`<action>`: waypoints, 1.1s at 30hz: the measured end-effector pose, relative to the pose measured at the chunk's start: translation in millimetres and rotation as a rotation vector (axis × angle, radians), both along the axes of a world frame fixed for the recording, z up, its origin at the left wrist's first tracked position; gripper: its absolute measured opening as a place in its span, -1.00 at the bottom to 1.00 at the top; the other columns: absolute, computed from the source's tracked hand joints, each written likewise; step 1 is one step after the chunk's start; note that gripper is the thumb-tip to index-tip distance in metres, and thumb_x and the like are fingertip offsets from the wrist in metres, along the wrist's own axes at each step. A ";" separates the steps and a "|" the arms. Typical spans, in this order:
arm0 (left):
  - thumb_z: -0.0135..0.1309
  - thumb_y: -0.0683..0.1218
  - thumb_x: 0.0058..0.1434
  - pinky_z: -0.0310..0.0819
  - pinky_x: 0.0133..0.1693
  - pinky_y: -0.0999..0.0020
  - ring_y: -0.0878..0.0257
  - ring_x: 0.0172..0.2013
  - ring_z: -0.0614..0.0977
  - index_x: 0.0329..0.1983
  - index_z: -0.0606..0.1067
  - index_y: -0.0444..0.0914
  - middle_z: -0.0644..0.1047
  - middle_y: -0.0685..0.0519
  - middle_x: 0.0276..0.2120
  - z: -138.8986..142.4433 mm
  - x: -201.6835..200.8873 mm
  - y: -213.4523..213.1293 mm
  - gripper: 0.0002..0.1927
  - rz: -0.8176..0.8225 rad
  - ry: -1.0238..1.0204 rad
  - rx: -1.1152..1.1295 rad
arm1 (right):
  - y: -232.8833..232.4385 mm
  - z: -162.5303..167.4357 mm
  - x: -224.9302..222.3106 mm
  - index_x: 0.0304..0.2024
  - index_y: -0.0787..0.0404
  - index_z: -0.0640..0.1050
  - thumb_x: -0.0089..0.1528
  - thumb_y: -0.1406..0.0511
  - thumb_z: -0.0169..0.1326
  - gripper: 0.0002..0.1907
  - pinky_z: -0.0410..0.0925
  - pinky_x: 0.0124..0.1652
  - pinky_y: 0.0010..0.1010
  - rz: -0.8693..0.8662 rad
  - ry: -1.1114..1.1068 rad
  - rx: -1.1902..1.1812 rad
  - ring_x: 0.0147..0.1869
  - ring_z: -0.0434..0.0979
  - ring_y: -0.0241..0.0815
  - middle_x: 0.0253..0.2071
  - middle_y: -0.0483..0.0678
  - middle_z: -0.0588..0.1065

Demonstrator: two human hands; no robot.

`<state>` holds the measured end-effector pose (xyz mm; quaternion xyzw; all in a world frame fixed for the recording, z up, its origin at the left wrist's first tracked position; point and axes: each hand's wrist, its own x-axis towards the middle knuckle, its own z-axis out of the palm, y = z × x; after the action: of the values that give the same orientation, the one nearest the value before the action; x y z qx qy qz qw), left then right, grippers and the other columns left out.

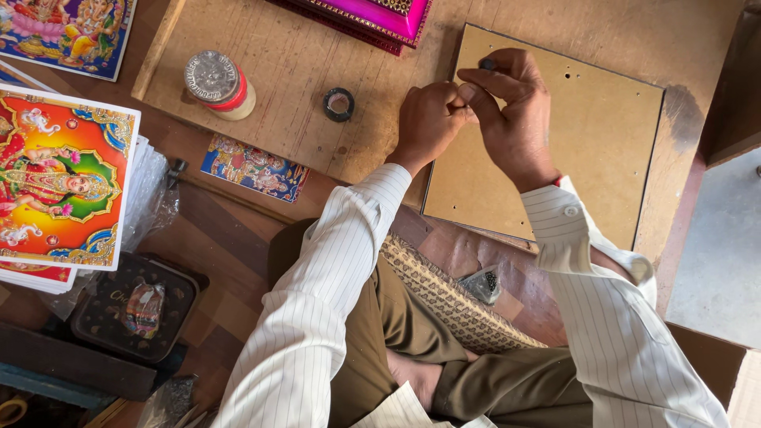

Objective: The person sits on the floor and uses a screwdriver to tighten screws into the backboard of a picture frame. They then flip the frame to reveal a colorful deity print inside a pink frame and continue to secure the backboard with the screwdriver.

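- Far left: one stack of colourful devotional prints [63, 178], bright orange and green on top, with one more print [67, 32] at the top-left corner.
- Below the stack: one dark tray [131, 305] with a small wrapped item inside.
- On the wooden work board [301, 63]: one jar with a silver lid [219, 83], standing upright; one small picture card [254, 168] lying at the board's near edge; one black tape ring [338, 104], flat, just left of the hands.
- Centre: left hand [430, 123] closed into a fist, fingertips pinched on something too small to identify.
- Touching it: right hand [511, 107], fingers curled, thumb and forefinger pinched narrow against the left hand's fingertips; what sits between them cannot be told.
- Beneath both hands: one tan hardboard backing panel [587, 150], square, flat, matte, with small holes near its top and right edges, resting on the board's right part.
- Top centre: one magenta frame [372, 17], partly out of view.
- Near the knee: one small plastic bag [479, 284] of dark bits.
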<state>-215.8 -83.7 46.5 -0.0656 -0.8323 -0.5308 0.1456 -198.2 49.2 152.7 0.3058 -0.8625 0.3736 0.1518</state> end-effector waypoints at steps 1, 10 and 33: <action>0.36 -0.01 -0.01 0.44 -0.37 0.12 0.04 -0.48 0.63 -0.53 0.50 -0.26 0.59 -0.02 -0.51 0.1 0.6 0.7 -0.70 0.039 0.036 -0.003 | -3.7 -2.1 1.5 0.05 0.20 0.67 0.36 0.42 0.25 -0.79 0.50 0.05 -0.28 -0.022 -0.009 -0.015 0.08 0.63 -0.02 0.09 0.09 0.54; 0.35 -0.08 -0.02 0.33 -0.25 0.10 0.06 -0.32 0.59 -0.45 0.47 -0.20 0.51 0.08 -0.50 3.8 5.0 -1.2 -0.75 0.003 0.105 -0.068 | -8.4 2.7 3.6 0.18 0.25 0.57 0.29 0.45 0.27 -0.61 0.49 -0.04 -0.24 -0.074 0.101 0.128 -0.01 0.67 0.00 -0.06 0.07 0.61; 0.15 -0.24 0.12 0.33 -0.19 0.05 0.03 -0.16 0.54 -0.36 0.48 -0.26 0.48 -0.01 -0.28 2.7 15.2 3.5 -0.93 -0.042 0.338 -0.493 | 152.2 -38.6 164.4 0.16 0.46 0.47 0.38 0.49 -0.08 -0.69 0.46 -0.27 -0.39 -0.583 -0.816 -1.087 -0.26 0.55 -0.15 -0.18 0.14 0.54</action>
<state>-200.7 -80.3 49.2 -0.2034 -0.8985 -0.2972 0.2508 -33.7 201.4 114.1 -0.2174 -0.5900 0.7764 0.0421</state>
